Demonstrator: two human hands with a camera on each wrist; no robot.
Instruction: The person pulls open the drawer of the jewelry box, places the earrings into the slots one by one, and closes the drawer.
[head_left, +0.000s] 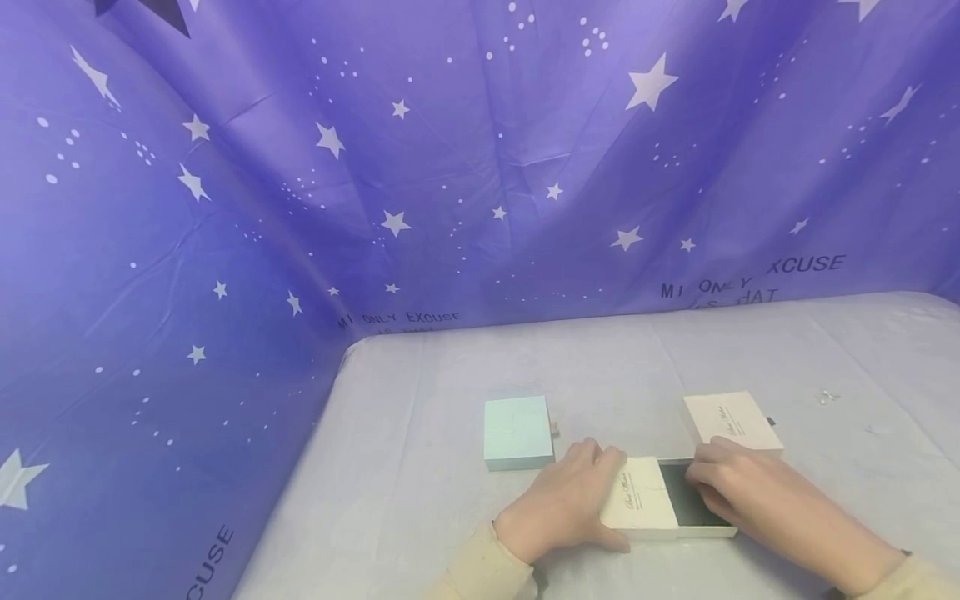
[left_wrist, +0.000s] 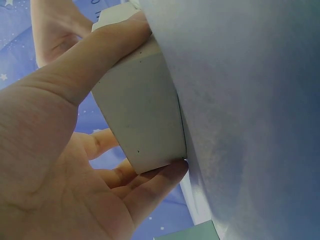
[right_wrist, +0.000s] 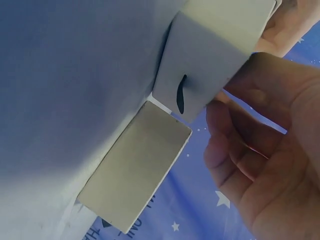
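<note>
A cream drawer box (head_left: pixel 643 496) with dark printed lettering lies on the table, its drawer (head_left: pixel 705 532) pulled out to the right and showing a dark lining (head_left: pixel 681 493). My left hand (head_left: pixel 566 500) grips the outer sleeve, thumb on the near side and fingers on the far side, as the left wrist view also shows. Over the drawer, my right hand (head_left: pixel 738 479) has its fingers bent down toward the lining. Their tips are partly hidden, so whether they pinch anything does not show. A dark pull tab (right_wrist: pixel 181 95) sticks out of the drawer's end wall.
Behind the right hand lies a second cream box (head_left: pixel 731 417) with a dark tab. A mint-green box (head_left: pixel 517 432) sits left of the open one. Small shiny items (head_left: pixel 827 397) lie at the table's right. A purple star-patterned cloth (head_left: pixel 480 167) hangs behind the table.
</note>
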